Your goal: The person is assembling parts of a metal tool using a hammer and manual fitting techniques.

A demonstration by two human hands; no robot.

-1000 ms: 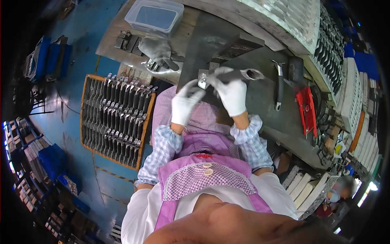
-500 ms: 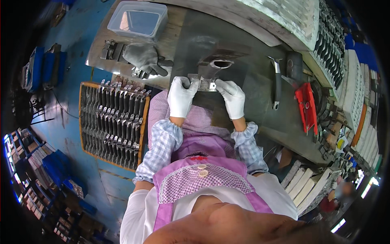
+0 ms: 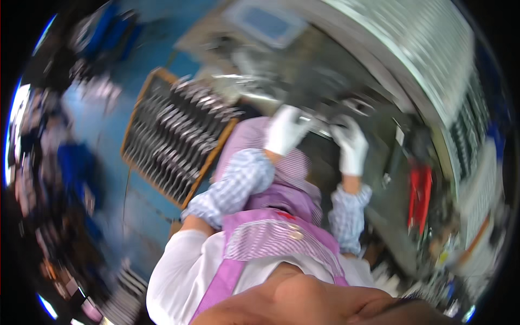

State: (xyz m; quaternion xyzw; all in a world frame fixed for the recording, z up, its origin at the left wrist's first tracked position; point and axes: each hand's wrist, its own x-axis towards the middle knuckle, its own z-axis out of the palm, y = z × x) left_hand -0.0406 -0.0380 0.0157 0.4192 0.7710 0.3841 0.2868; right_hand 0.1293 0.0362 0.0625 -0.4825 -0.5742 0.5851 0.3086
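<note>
- On the head view, I see a bright silver metal piece (image 3: 319, 128), narrow and motion-blurred, above the dark surface (image 3: 377, 156).
- White-gloved left hand (image 3: 285, 130) and right hand (image 3: 349, 142) curl at its ends; I cannot tell whether either grips.

I am seeing a clear plastic box (image 3: 265, 23) sitting near the far edge of the worktable (image 3: 392, 216), blurred. To the right, a red object (image 3: 420, 197) is lying, too smeared to identify. A pale ridged panel (image 3: 417, 49) is curving along the upper right. At left, an orange-edged tray (image 3: 210, 163) is holding rows of dark, silvery-ended pieces (image 3: 176, 130), with blue floor (image 3: 149, 201) showing around it.
</note>
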